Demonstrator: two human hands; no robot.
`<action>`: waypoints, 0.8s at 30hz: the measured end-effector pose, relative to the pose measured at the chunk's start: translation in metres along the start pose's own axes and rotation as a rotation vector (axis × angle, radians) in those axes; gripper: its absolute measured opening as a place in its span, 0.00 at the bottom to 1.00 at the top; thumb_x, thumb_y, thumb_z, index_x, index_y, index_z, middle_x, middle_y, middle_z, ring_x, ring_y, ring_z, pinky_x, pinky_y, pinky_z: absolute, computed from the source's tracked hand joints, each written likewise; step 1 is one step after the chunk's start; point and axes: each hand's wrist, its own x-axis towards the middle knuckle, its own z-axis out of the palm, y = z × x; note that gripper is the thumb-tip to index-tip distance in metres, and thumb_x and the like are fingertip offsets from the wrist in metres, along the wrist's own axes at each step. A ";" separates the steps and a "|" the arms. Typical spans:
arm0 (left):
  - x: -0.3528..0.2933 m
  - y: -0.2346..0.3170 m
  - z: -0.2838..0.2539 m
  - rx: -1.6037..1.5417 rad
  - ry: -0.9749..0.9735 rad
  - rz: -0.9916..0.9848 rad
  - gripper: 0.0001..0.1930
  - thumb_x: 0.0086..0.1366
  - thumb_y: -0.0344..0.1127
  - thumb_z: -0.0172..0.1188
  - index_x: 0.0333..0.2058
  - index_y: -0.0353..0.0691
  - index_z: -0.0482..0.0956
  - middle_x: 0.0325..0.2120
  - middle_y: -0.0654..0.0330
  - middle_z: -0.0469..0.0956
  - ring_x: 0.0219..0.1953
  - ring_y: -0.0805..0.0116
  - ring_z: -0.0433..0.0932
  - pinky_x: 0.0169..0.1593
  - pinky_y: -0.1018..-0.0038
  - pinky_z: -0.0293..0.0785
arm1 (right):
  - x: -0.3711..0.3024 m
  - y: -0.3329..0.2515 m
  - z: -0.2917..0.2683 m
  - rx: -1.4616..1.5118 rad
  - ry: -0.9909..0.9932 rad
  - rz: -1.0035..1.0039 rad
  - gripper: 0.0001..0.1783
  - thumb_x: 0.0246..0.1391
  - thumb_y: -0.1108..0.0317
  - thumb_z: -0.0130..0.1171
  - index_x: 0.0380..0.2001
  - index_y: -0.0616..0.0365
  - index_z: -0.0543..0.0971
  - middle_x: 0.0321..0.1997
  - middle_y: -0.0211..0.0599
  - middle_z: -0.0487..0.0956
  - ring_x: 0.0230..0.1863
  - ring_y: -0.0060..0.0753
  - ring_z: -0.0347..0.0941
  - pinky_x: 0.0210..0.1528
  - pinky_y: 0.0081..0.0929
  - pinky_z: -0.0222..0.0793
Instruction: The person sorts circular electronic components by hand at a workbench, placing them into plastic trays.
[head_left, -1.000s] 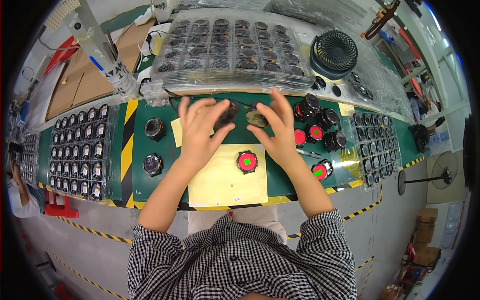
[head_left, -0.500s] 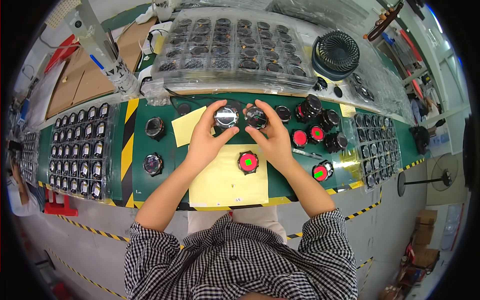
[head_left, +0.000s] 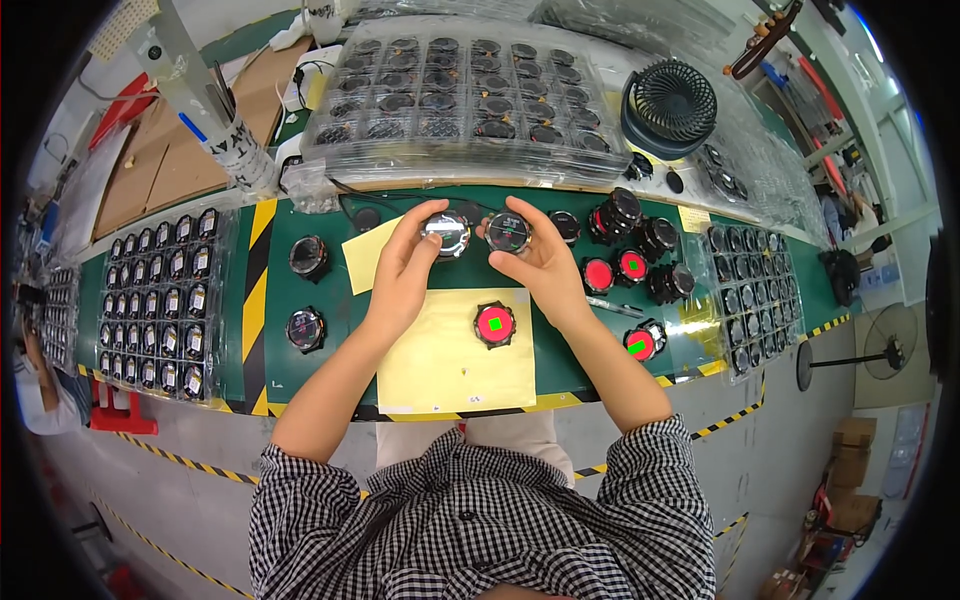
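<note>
Two round black watch heads are held up side by side over the far edge of a yellow sheet [head_left: 450, 370]. My left hand [head_left: 402, 275] is closed on one watch head [head_left: 446, 234], its thumb lying on the shiny face. The other watch head [head_left: 508, 232] is gripped at its rim by my right hand [head_left: 545, 262], with a dark lit face towards me. On the sheet below lies a watch head with a red and green screen [head_left: 494, 325]. Two dark watch heads, one farther [head_left: 308, 257] and one nearer [head_left: 305, 329], sit on the green mat to the left.
Trays of watch parts stand at the left [head_left: 150, 300], the right [head_left: 755, 300] and the back [head_left: 460, 100]. Stacked watch heads [head_left: 615, 215] and red-screened ones [head_left: 631, 266] are right of my hands. A black fan [head_left: 672, 105] stands behind. A pen [head_left: 614, 306] lies nearby.
My left hand has shifted slightly left, and its thumb has moved onto the watch face. The watch head in my right hand has tilted so its face shows more. The gap between them has widened.
</note>
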 end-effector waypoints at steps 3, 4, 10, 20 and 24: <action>0.000 -0.003 -0.001 0.002 -0.005 -0.012 0.18 0.68 0.26 0.48 0.57 0.36 0.67 0.48 0.61 0.72 0.48 0.76 0.71 0.52 0.78 0.67 | 0.000 -0.001 -0.002 0.071 -0.005 0.068 0.30 0.58 0.80 0.51 0.64 0.61 0.59 0.56 0.47 0.73 0.58 0.33 0.71 0.58 0.28 0.67; 0.000 -0.006 -0.001 -0.006 -0.003 -0.003 0.19 0.67 0.25 0.50 0.56 0.36 0.68 0.47 0.61 0.72 0.47 0.76 0.71 0.51 0.78 0.68 | 0.000 -0.002 0.000 0.073 -0.008 0.069 0.30 0.58 0.80 0.51 0.64 0.61 0.59 0.56 0.47 0.73 0.58 0.33 0.71 0.58 0.28 0.67; 0.001 -0.010 0.000 0.011 -0.017 0.002 0.21 0.62 0.24 0.57 0.55 0.36 0.68 0.46 0.60 0.73 0.47 0.75 0.72 0.51 0.77 0.69 | -0.002 -0.008 0.001 0.173 0.025 0.146 0.27 0.60 0.76 0.37 0.64 0.59 0.59 0.58 0.50 0.71 0.61 0.40 0.68 0.64 0.36 0.63; -0.005 0.002 0.002 0.584 -0.005 0.223 0.33 0.52 0.28 0.70 0.57 0.39 0.68 0.53 0.54 0.72 0.56 0.60 0.71 0.57 0.68 0.67 | -0.002 -0.008 0.002 0.123 0.050 0.134 0.27 0.59 0.77 0.41 0.64 0.59 0.61 0.56 0.44 0.73 0.58 0.35 0.71 0.60 0.32 0.66; -0.001 0.005 0.001 0.866 0.009 0.491 0.32 0.48 0.32 0.72 0.54 0.39 0.72 0.52 0.54 0.73 0.57 0.54 0.69 0.60 0.62 0.64 | -0.001 -0.001 -0.002 0.112 0.022 0.066 0.29 0.58 0.80 0.52 0.62 0.58 0.62 0.55 0.37 0.72 0.54 0.26 0.71 0.55 0.23 0.68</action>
